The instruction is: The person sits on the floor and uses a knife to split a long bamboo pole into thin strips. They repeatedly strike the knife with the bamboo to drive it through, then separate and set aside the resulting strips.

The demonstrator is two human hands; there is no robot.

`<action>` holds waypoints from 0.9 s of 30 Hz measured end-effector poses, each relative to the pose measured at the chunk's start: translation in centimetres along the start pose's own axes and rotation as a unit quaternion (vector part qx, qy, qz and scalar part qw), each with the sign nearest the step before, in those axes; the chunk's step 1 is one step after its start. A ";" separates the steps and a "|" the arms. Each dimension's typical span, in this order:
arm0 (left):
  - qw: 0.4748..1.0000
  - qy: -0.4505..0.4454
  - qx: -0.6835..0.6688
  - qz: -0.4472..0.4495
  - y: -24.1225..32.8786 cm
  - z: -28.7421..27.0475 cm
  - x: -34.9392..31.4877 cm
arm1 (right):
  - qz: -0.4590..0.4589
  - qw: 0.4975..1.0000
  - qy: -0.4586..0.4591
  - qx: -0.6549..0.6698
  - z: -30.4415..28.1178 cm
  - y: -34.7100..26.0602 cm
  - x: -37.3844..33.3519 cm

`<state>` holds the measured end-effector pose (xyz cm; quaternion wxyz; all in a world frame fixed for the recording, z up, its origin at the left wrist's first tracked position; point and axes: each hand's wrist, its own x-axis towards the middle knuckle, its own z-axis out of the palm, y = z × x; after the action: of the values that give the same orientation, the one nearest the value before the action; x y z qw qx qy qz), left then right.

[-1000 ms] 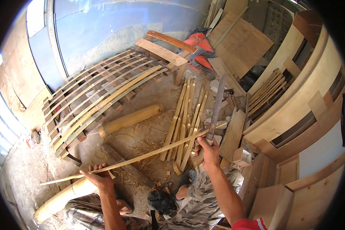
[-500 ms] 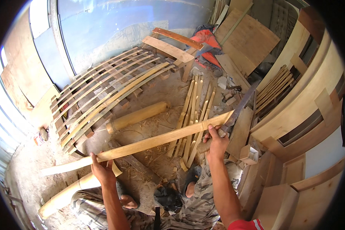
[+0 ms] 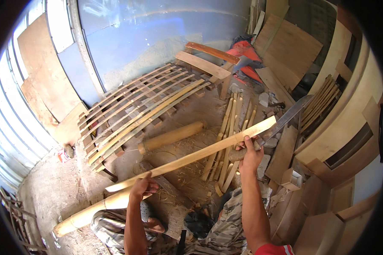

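Clenched at the end of a long, pale bamboo strip (image 3: 195,154), the person's right hand (image 3: 252,158) also grasps the wrapped handle of a machete (image 3: 288,117), whose grey blade slants up and to the right beyond the strip. Near the strip's lower-left end, the left hand (image 3: 144,187) has its fingers curled at the lower edge; whether they close on it, one cannot tell. The strip lies aslant in front of the person, above the floor, its right end higher in view.

Closest below are camouflage trousers (image 3: 234,214) and, between the legs, a black object (image 3: 198,221) too dark to make out. Beside the left knee, a thick bamboo pole (image 3: 87,216) lies on the ground. To the right stands a small, open wooden box (image 3: 292,179).

Past the strip, a shorter bamboo length (image 3: 172,137) rests among shavings, with a loose bundle of split strips (image 3: 229,127) to its right. Farther off, a slatted frame (image 3: 130,119) spreads low across the floor, two planks near its far end. Orange-and-dark cloth (image 3: 247,53) is heaped behind them, and a blue wall (image 3: 157,25) closes the left and middle background.
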<state>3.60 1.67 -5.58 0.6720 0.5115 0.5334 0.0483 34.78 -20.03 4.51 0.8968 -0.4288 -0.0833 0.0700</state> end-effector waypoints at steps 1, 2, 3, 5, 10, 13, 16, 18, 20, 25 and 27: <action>0.994 0.033 0.092 0.047 0.9 0.2 -1.2 | 0.006 1.000 -0.005 0.005 0.3 0.5 -0.1; 0.979 0.072 0.154 0.115 2.0 0.7 -2.0 | 0.006 1.000 -0.004 0.002 0.8 0.6 -0.5; 0.953 0.110 0.215 0.181 3.2 1.4 -2.7 | 0.003 1.000 -0.010 0.011 1.2 0.9 -0.6; 0.907 0.150 0.207 0.335 5.3 3.7 -4.0 | -0.003 0.999 -0.021 0.026 1.8 1.2 -0.7; 0.774 0.096 0.267 0.566 11.2 9.2 -6.0 | 0.025 0.994 -0.074 0.082 3.4 1.9 -1.7; 0.775 -0.004 0.298 0.557 13.4 12.7 -5.8 | 0.048 0.987 -0.106 0.109 3.8 1.7 -2.2; 0.782 -0.075 0.345 0.514 15.3 14.6 -5.5 | 0.079 0.981 -0.101 0.149 4.2 0.9 -2.1; 0.787 -0.039 0.388 0.478 15.5 14.3 -4.7 | 0.114 0.979 -0.085 0.147 4.1 0.9 -1.8; 0.800 0.051 0.340 0.492 17.1 13.3 -4.9 | 0.140 0.979 -0.067 0.135 3.4 0.5 -0.9; 0.814 0.198 0.185 0.514 23.8 7.3 -10.0 | 0.210 0.973 -0.056 0.079 2.4 0.3 -0.6; 0.776 0.231 0.119 0.575 25.5 3.8 -10.7 | 0.229 0.970 -0.069 0.054 2.5 0.6 -0.7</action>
<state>14.24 4.76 20.09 0.3095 0.7724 0.2807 0.4784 33.50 -17.88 5.49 0.8710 -0.3815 -0.0403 0.3068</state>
